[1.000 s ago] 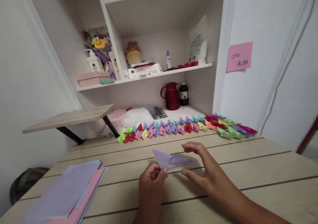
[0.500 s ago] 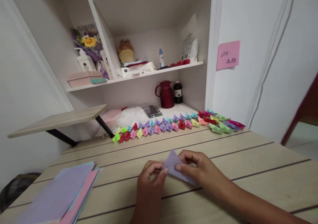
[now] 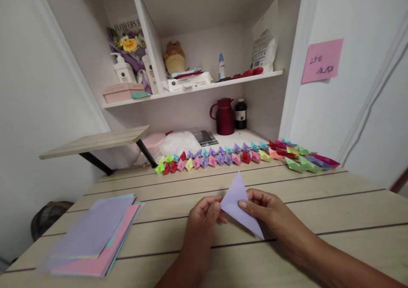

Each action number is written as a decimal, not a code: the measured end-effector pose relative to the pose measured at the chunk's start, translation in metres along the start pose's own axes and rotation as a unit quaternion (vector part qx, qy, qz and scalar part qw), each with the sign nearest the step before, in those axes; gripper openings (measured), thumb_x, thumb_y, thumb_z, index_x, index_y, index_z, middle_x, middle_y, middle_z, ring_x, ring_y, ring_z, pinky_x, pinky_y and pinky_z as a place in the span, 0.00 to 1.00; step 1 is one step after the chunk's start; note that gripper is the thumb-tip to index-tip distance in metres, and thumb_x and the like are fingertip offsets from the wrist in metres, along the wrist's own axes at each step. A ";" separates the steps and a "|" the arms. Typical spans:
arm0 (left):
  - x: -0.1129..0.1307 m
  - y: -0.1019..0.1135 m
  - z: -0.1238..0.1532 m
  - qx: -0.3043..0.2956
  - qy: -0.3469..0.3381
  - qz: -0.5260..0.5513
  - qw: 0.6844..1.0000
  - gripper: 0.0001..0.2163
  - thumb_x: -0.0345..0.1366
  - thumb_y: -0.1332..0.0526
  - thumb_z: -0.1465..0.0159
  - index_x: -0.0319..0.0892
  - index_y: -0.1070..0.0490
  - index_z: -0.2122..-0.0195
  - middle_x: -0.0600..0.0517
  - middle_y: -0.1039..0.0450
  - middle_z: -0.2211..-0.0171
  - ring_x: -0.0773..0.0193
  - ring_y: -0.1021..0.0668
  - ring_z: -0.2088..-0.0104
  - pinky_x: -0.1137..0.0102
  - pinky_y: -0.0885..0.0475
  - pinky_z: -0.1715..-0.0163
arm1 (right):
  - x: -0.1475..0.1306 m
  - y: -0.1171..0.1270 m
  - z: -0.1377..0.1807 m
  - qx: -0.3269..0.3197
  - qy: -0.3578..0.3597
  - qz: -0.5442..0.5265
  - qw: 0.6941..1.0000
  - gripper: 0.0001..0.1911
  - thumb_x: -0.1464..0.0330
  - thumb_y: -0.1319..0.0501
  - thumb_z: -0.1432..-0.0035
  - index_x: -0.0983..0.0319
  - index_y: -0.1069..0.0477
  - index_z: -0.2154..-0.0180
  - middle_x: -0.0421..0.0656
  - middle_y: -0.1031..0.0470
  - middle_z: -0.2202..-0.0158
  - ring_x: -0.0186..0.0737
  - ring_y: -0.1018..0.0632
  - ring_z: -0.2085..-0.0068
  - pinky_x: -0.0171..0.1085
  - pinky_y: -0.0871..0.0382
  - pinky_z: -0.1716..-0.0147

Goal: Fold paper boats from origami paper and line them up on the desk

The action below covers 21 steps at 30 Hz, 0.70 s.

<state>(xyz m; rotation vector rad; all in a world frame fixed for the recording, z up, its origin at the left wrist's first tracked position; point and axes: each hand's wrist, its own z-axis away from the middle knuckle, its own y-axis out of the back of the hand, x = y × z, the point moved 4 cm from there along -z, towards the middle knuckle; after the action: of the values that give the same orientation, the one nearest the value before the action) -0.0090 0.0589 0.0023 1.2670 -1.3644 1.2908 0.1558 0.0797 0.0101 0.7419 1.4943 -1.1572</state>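
Note:
Both my hands hold a folded lilac paper piece (image 3: 239, 203) just above the wooden table (image 3: 334, 207). It is a flat pointed shape, one tip up and one tip down to the right. My left hand (image 3: 204, 218) pinches its left edge. My right hand (image 3: 266, 209) grips its middle with thumb on top and fingers curled behind. Beyond them, a long row of small folded paper boats (image 3: 236, 156) in many colours lines the table's far edge.
A stack of lilac, pink and blue paper sheets (image 3: 92, 237) lies at the near left. A raised wooden board (image 3: 95, 141) stands at the back left. Shelves behind hold a red jug (image 3: 225, 117), a dark bottle (image 3: 240, 114), boxes and bottles. A pink note (image 3: 321, 60) hangs on the right wall.
The lilac piece has been turned from lying flat and long to standing point-up. My right hand went from open beside it to gripping it. The view has shifted slightly.

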 end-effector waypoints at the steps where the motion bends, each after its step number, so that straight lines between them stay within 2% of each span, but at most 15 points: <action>1: 0.000 -0.001 0.000 -0.002 -0.002 0.007 1.000 0.18 0.49 0.36 0.44 0.37 0.24 0.62 0.50 0.26 0.76 0.65 0.27 0.77 0.70 0.34 0.70 | 0.000 0.000 0.000 0.002 0.003 0.002 1.000 0.17 0.60 0.29 0.55 0.64 0.33 0.74 0.36 0.33 0.78 0.30 0.36 0.77 0.32 0.48 0.76; 5: -0.002 -0.003 0.002 0.001 0.013 0.007 1.000 0.16 0.47 0.32 0.49 0.38 0.24 0.70 0.52 0.27 0.80 0.67 0.29 0.79 0.71 0.36 0.73 | 0.002 0.001 0.000 0.008 0.009 0.021 1.000 0.18 0.60 0.30 0.54 0.64 0.34 0.74 0.36 0.33 0.78 0.30 0.36 0.76 0.32 0.48 0.76; 8: -0.003 -0.002 0.005 0.033 0.034 -0.018 0.999 0.13 0.44 0.33 0.47 0.39 0.27 0.78 0.54 0.30 0.83 0.69 0.32 0.80 0.73 0.39 0.74 | 0.003 -0.002 0.001 -0.017 0.017 0.033 0.999 0.18 0.60 0.30 0.53 0.64 0.35 0.74 0.37 0.32 0.77 0.31 0.35 0.76 0.32 0.47 0.76; 11: -0.004 -0.002 0.008 0.041 0.044 0.001 0.998 0.13 0.42 0.33 0.46 0.39 0.28 0.80 0.54 0.31 0.83 0.71 0.34 0.80 0.73 0.41 0.74 | 0.001 -0.005 0.003 -0.036 0.030 0.048 0.998 0.17 0.59 0.33 0.49 0.63 0.35 0.74 0.37 0.33 0.77 0.31 0.36 0.76 0.32 0.46 0.75; 14: -0.004 -0.004 0.010 0.012 0.078 0.084 0.993 0.14 0.42 0.33 0.46 0.38 0.30 0.79 0.55 0.33 0.82 0.72 0.35 0.79 0.74 0.41 0.74 | -0.006 -0.006 0.005 -0.045 0.055 0.065 0.995 0.17 0.56 0.40 0.41 0.63 0.34 0.72 0.38 0.33 0.75 0.33 0.34 0.74 0.33 0.43 0.73; 16: -0.003 -0.008 0.011 -0.026 0.101 0.145 0.984 0.14 0.42 0.32 0.45 0.38 0.30 0.79 0.55 0.34 0.81 0.72 0.35 0.78 0.75 0.40 0.73 | -0.013 -0.007 0.008 -0.049 0.097 0.080 0.991 0.17 0.56 0.45 0.37 0.63 0.32 0.69 0.40 0.32 0.73 0.36 0.32 0.70 0.35 0.40 0.69; 19: 0.001 -0.013 0.015 -0.079 0.128 0.202 0.968 0.13 0.40 0.32 0.44 0.37 0.30 0.78 0.54 0.33 0.78 0.72 0.34 0.76 0.75 0.39 0.71 | -0.024 -0.008 0.011 -0.056 0.152 0.088 0.983 0.15 0.58 0.47 0.35 0.62 0.29 0.64 0.41 0.31 0.69 0.39 0.31 0.65 0.38 0.38 0.61; 21: 0.004 -0.016 0.018 -0.097 0.142 0.223 0.959 0.13 0.39 0.32 0.44 0.37 0.31 0.78 0.54 0.33 0.78 0.71 0.33 0.75 0.75 0.39 0.70 | -0.027 -0.010 0.013 -0.080 0.155 0.067 0.982 0.15 0.58 0.48 0.35 0.61 0.30 0.57 0.42 0.30 0.66 0.40 0.30 0.62 0.41 0.37 0.57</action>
<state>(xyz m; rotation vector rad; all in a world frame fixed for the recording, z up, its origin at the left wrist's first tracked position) 0.0073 0.0417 0.0065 0.6262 -1.5697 1.5265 0.1585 0.0674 0.0390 0.9281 1.7427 -0.8349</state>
